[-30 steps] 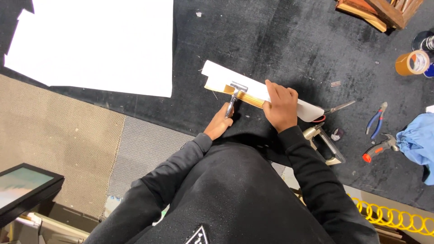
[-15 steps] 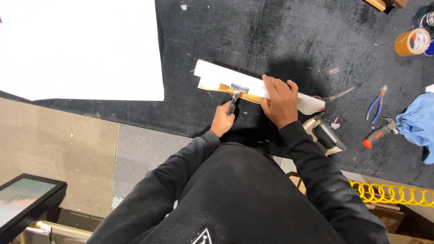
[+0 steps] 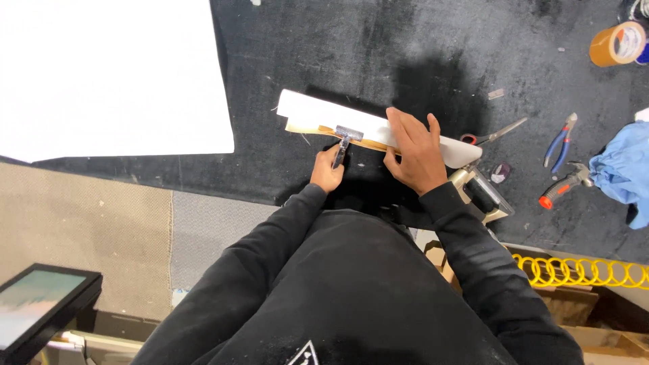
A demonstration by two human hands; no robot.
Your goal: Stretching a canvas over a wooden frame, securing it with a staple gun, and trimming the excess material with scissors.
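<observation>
A long narrow wooden piece wrapped in white sheet material (image 3: 324, 113) lies on the black work surface (image 3: 338, 47). My left hand (image 3: 327, 170) grips the handle of a small scraper tool (image 3: 345, 138), whose metal head sits on the tan wooden edge of the piece. My right hand (image 3: 414, 150) lies flat on the white wrap, fingers spread, pressing it down just right of the tool.
A large white sheet (image 3: 108, 74) covers the far left. Scissors (image 3: 497, 133), blue pliers (image 3: 561, 140), a red-tipped hammer (image 3: 564, 186), a tape roll (image 3: 616, 44), blue cloth (image 3: 625, 169), a staple gun (image 3: 481, 194) and a yellow coiled hose (image 3: 581, 270) lie right.
My left hand has slid the scraper a little left along the wooden edge. My right hand stays pressed on the white wrap.
</observation>
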